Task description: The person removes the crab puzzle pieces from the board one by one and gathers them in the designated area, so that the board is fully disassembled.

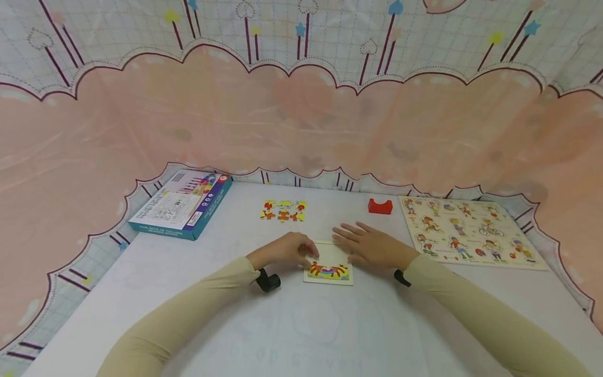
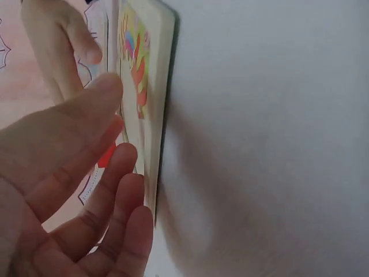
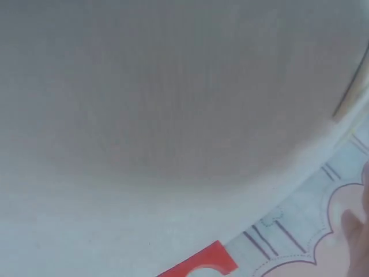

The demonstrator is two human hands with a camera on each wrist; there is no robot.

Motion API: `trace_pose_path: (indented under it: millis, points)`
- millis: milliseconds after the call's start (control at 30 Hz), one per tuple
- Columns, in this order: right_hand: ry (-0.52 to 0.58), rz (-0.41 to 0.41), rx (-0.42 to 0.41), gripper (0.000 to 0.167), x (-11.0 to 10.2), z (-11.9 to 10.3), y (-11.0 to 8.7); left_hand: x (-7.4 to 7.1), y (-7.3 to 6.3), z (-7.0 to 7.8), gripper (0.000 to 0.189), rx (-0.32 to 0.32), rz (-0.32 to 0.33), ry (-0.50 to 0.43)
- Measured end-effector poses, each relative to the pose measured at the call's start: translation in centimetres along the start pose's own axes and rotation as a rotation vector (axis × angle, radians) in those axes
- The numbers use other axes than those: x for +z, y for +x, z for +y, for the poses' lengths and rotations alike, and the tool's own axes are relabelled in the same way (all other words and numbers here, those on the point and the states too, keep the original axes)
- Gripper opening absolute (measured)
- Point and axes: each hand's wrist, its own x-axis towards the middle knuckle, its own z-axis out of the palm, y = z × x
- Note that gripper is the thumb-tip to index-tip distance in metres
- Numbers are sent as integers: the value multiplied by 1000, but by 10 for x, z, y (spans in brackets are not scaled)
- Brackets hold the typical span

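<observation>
A white counter carries everything, with pink patterned cloth hung round it. Far right lies a large pale wooden peg puzzle board with little figures; far left, a teal-edged cardboard box. At the middle, close to the person, sits a small square pale wooden puzzle tray with a bright rainbow-coloured picture. It looks thin, stiff and light, likely to slide on the smooth top, so I would take it by its edges. The right hand lies flat, fingers spread, on its right side. The left hand curls its fingers at the tray's left edge, touching it. Behind lie yellow-and-red loose puzzle pieces and a small red arched wooden block.
</observation>
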Motion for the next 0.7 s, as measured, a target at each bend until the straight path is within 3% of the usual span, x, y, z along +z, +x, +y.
trace_pose_path:
  millis: [300,700]
  points:
    - [58,-88,-4,57,0,0,8,6,-5,6,28,-10,-1,68]
    - [98,-117,33,60,2,-5,7,11,-6,8,32,-11,0,123]
